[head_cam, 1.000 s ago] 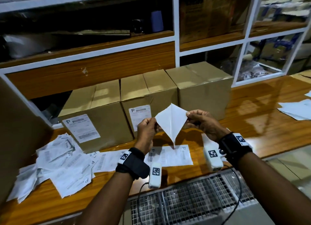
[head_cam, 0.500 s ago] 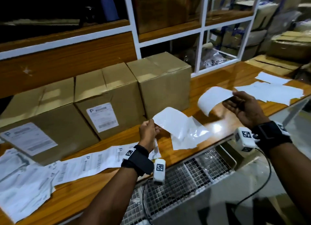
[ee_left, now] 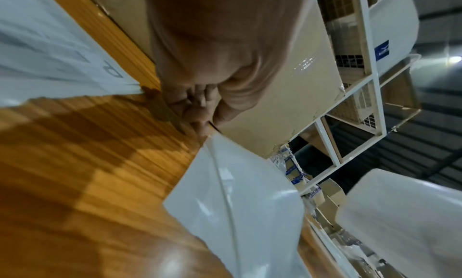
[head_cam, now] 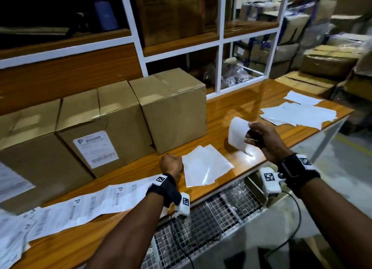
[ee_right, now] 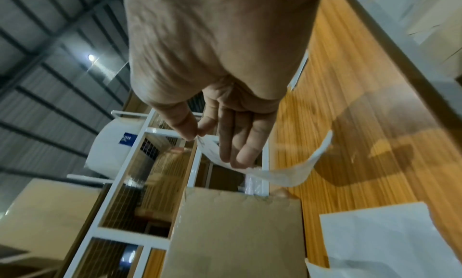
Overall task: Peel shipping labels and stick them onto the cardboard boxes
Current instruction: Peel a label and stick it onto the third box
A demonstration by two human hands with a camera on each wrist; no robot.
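Observation:
Three cardboard boxes stand in a row at the back of the wooden table [head_cam: 231, 109]. The left one [head_cam: 26, 147] and the middle one [head_cam: 104, 115] carry a printed label [head_cam: 95, 147]. The right box [head_cam: 175, 115] [ee_right: 237, 233] shows a bare front. My right hand [head_cam: 259, 141] [ee_right: 200, 136] pinches a curled white label [head_cam: 236, 135] [ee_right: 287, 175] between thumb and forefinger, in the air to the right of that box. My left hand [head_cam: 171, 164] [ee_left: 207, 124] has curled fingers. It pinches the corner of a glossy backing sheet [head_cam: 205, 168] [ee_left: 237, 203] that lies on the table.
A long strip of printed labels [head_cam: 90, 204] runs along the table's front left. Several blank backing sheets [head_cam: 298, 113] lie at the far right. A white shelf frame [head_cam: 221, 47] rises behind the boxes. A wire basket [head_cam: 201, 218] hangs below the table's front edge.
The label has come off its backing. My right hand carried it to the right, and my left hand lowered the backing sheet onto the table. My head turned right.

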